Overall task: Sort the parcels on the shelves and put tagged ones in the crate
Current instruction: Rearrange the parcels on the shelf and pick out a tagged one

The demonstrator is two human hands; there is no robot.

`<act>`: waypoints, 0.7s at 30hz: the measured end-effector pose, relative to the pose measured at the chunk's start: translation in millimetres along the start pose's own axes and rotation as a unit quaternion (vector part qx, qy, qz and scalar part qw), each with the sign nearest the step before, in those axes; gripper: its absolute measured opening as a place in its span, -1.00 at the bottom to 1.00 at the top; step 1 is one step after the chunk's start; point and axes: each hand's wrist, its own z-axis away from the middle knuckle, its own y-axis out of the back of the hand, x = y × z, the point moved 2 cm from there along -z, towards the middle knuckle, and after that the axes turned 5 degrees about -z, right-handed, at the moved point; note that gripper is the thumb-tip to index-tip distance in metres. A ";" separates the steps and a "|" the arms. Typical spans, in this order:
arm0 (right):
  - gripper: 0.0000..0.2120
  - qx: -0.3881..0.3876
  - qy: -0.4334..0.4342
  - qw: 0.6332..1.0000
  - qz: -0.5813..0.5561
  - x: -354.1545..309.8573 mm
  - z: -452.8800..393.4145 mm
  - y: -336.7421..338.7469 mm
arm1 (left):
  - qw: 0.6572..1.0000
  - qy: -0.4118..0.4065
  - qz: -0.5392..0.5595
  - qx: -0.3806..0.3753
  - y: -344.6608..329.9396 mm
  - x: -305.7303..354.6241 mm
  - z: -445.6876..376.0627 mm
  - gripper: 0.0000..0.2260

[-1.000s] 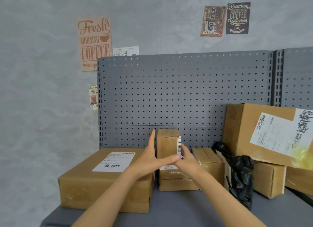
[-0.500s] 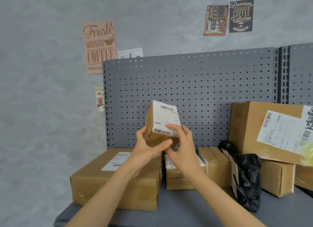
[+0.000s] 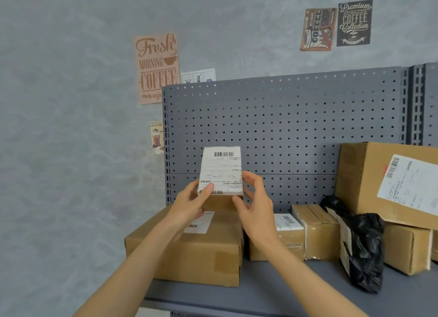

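A single view is given, taken from a camera worn on the person's head. It is aimed forward and slightly down, square-on to the grey pegboard back panel of the shelf, with the wall above also taken in. The shelf is seen from close range, at arm's length. Both forearms enter from the bottom edge. Straight lines are bowed by the wide lens.

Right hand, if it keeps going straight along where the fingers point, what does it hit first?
The right hand points up and away, toward the shelf back. Past the small labelled box it grips, the grey pegboard panel looks first in line. Depth is unclear, so the gap to it cannot be judged.
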 end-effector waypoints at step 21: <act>-0.43 -0.109 -0.180 0.977 0.026 58.5 -23.7 -12.8 | 0.966 0.029 -0.253 0.041 2.8 -35.7 -50.1 -0.63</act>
